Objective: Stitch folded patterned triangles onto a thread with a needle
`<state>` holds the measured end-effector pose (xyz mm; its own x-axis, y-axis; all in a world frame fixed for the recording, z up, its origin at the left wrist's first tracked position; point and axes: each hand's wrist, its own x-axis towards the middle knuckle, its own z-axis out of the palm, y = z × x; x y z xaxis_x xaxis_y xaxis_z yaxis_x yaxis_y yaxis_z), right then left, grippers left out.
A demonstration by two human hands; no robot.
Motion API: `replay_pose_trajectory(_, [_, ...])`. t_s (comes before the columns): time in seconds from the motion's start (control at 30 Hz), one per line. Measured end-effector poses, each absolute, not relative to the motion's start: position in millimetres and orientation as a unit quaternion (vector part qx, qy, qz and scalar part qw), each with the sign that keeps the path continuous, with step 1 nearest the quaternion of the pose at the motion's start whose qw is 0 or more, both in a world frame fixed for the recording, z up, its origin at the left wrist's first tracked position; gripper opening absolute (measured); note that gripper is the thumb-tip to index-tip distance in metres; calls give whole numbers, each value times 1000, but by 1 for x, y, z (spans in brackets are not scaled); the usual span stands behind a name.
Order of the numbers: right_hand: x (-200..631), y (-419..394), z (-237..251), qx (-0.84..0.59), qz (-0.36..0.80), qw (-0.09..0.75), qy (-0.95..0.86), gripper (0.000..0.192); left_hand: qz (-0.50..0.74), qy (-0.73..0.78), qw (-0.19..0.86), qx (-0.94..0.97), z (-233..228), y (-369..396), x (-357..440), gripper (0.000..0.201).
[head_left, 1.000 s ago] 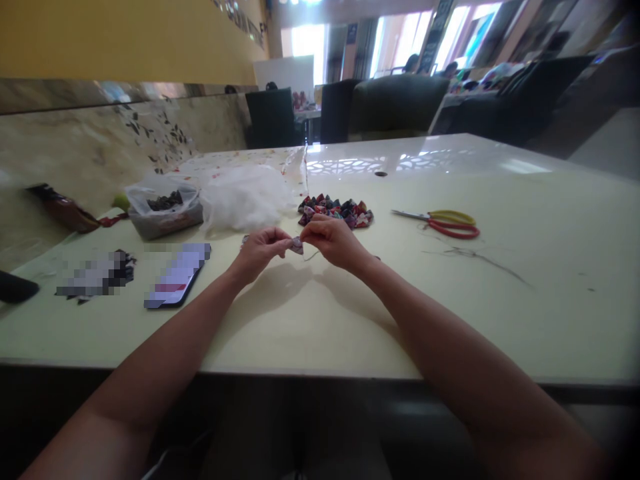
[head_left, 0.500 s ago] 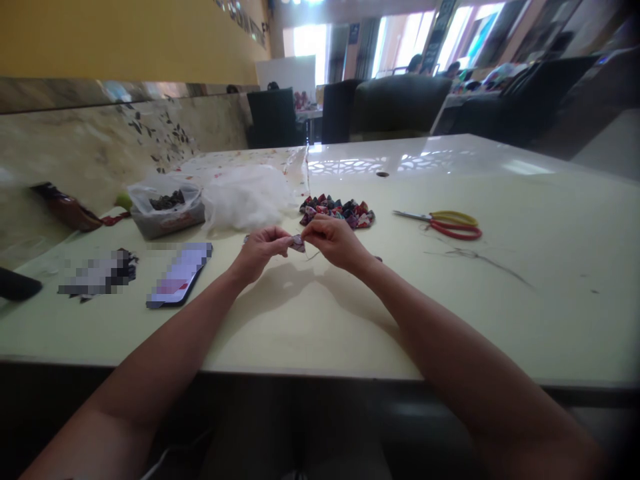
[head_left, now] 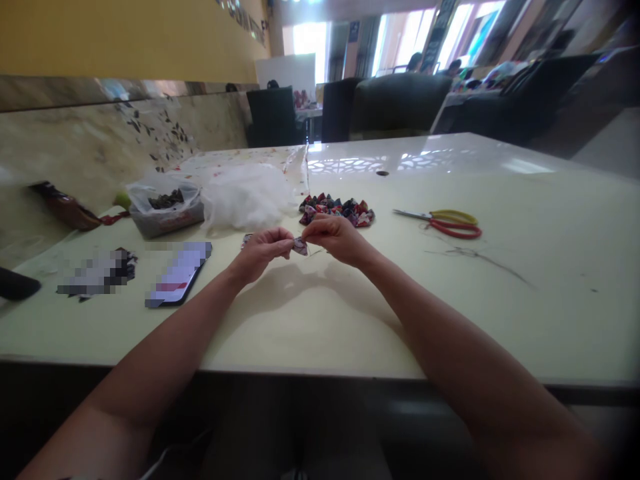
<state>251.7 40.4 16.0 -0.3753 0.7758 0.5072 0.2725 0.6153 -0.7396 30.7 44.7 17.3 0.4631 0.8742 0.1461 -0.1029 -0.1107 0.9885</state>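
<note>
Head view: fabric [head_left: 301, 247] between both hands [head_left: 261, 253] [head_left: 337, 240]

Illumination is moderate overall. Windows [head_left: 311, 41] at the top of the frame are overexposed; the chairs [head_left: 400, 110] in front of them reduce to dark shapes. The surface [head_left: 305, 337] carries glare and a lattice-like reflection along its far part, from upper centre to upper right. Soft-edged shadows lie on it below the left grip [head_left: 265, 252] and right grip [head_left: 334, 237]. The zone at the bottom of the frame is underexposed. The fabric piece [head_left: 300, 247] between the grips shows little fine detail. Outer zones are stretched and blurred; the right edge darkens. Pixel blocks mask the phone [head_left: 179, 275] at left.
</note>
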Motion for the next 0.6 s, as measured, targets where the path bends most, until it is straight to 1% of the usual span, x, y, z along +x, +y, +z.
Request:
replay_pose_trajectory(0.27, [249, 40, 15, -314, 298, 452, -780, 14, 377, 287, 617, 628, 19, 44, 27, 31])
replay_pose_trajectory(0.5, [242, 34, 15, -328, 306, 444, -776, 12, 368, 296, 630, 616, 14, 47, 26, 34])
replay_pose_trajectory(0.6, [240, 33, 15, -328, 296, 455, -773, 13, 378, 304, 627, 610, 14, 46, 27, 36])
